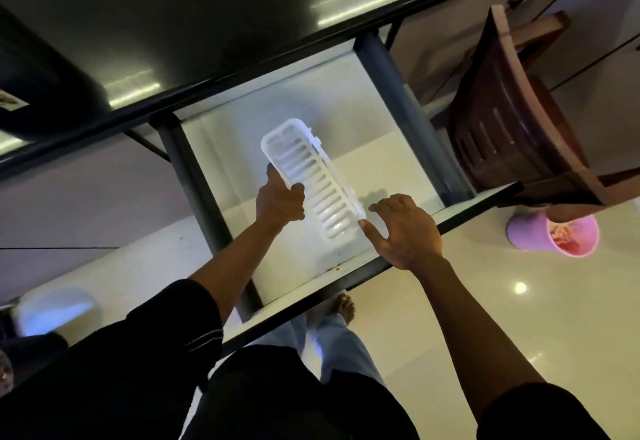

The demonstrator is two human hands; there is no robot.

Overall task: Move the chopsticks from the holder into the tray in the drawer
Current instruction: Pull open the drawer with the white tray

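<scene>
A long white plastic tray with a slotted bottom lies inside the pulled-out drawer, running from upper left to lower right. My left hand grips the tray's left long edge near its middle. Over the drawer's front edge my right hand is spread, its thumb tip touching the tray's near corner. No chopsticks and no holder are in view.
A dark countertop overhangs the drawer at the top. A brown wooden chair stands to the right. A purple bin sits on the glossy floor below the chair. My legs and one foot are under the drawer front.
</scene>
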